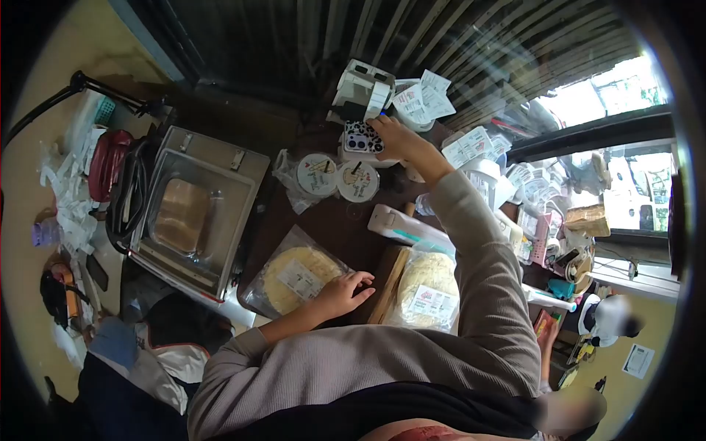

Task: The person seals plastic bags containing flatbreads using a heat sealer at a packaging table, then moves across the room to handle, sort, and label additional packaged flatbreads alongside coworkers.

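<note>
My right hand (395, 140) reaches to the back of the table, its fingers closed over the edge of a smartphone (360, 141) in a black-and-white spotted case, camera side up. A white box-like object lies partly hidden under the phone. My left hand (344, 295) rests at the near edge, fingers apart, touching a clear plastic pack of round, pale yellow flat food (301, 279) with a white label (298, 279). To its right is a second labelled pack (426, 290) of similar pale food. Two round lidded tubs (317, 174) with printed lids sit in front of the phone.
A white label printer (362, 87) stands at the back beside loose labels (423, 99). A long white device (408, 228) lies near my right forearm. Left is a clear-lidded machine (198, 213). Cluttered supplies line the window; another person's hand (546, 331) shows at right.
</note>
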A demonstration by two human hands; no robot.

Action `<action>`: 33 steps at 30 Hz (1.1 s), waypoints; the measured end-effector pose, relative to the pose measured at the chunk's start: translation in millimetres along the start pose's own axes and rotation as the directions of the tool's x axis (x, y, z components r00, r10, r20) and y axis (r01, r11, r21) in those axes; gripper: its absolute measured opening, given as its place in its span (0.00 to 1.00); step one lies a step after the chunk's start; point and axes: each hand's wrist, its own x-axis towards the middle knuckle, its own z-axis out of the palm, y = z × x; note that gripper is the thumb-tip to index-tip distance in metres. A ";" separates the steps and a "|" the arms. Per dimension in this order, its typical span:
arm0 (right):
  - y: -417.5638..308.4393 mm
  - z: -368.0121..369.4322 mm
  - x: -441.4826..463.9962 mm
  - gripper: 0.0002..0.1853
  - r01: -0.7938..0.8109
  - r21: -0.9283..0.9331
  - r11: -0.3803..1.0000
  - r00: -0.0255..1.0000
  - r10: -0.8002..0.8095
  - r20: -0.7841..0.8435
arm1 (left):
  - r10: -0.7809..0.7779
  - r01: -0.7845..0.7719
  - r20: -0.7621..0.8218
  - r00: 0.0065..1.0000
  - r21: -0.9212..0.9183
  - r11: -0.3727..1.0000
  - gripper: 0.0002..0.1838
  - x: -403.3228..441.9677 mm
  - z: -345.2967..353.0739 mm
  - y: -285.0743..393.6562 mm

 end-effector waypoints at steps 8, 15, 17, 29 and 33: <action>10.1 35.3 -0.9 0.54 0.061 -0.017 0.998 0.998 -0.062 -0.018 | 0.375 -0.380 0.056 0.925 0.158 0.912 0.19 11.8 30.0 43.5; -18.9 -25.4 -171.8 0.31 0.132 0.235 0.963 0.865 0.004 -0.502 | 0.533 -0.605 0.287 0.796 0.366 0.707 0.25 58.9 100.5 55.7; -44.1 -48.2 -254.6 0.21 -0.020 0.372 0.928 0.873 0.198 -0.447 | 0.475 -0.558 0.292 0.830 0.450 0.698 0.28 75.1 111.9 43.7; -80.0 223.3 -474.4 0.19 -0.301 0.914 0.271 0.260 0.946 -0.195 | 0.170 -0.082 -0.026 0.985 0.797 0.598 0.39 98.5 121.7 35.0; -91.2 285.3 -457.8 0.14 -0.162 0.986 0.048 0.220 0.975 -0.011 | 0.336 -0.277 0.110 0.935 0.820 0.501 0.42 60.1 164.2 49.2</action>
